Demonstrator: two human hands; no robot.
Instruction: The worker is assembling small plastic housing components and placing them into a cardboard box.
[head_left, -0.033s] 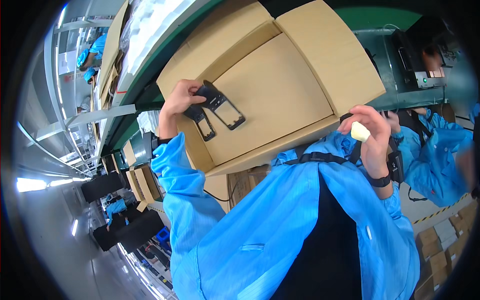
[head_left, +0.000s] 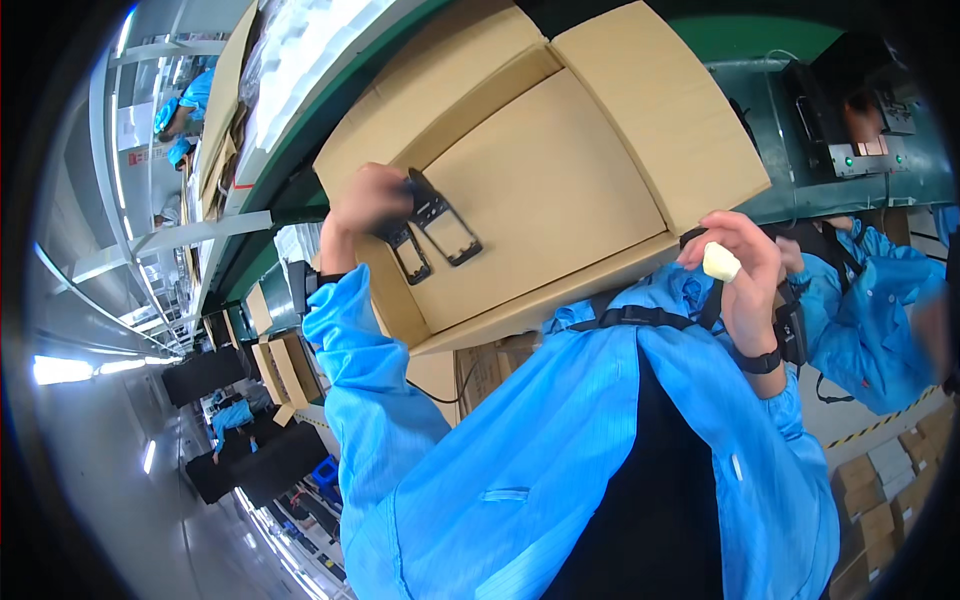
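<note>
Inside the open cardboard box [head_left: 555, 170], my left hand [head_left: 366, 203] grips the top end of a black plastic frame [head_left: 458, 240] with a rectangular opening. Its fingers are blurred. Right beside it, a second similar black frame [head_left: 411, 258] lies at the box's left side, its upper end hidden under my hand. My right hand [head_left: 748, 272] is raised over the box's near right corner, fingers loosely curved and apart from the thumb. A pale yellow finger cot [head_left: 720, 262] covers the thumb tip. A small dark thing shows by its fingertips, and I cannot make out what it is.
Cardboard flaps [head_left: 660, 110] stick out from the box. To the left is a rack with white packaging [head_left: 305, 65]. Dark equipment with green lights [head_left: 860, 158] stands at the right. Close by on my right, a co-worker in a blue smock [head_left: 870, 320] is at work.
My left hand and the black frame in it have shifted slightly left and down. The other frame and my right hand look unmoved.
</note>
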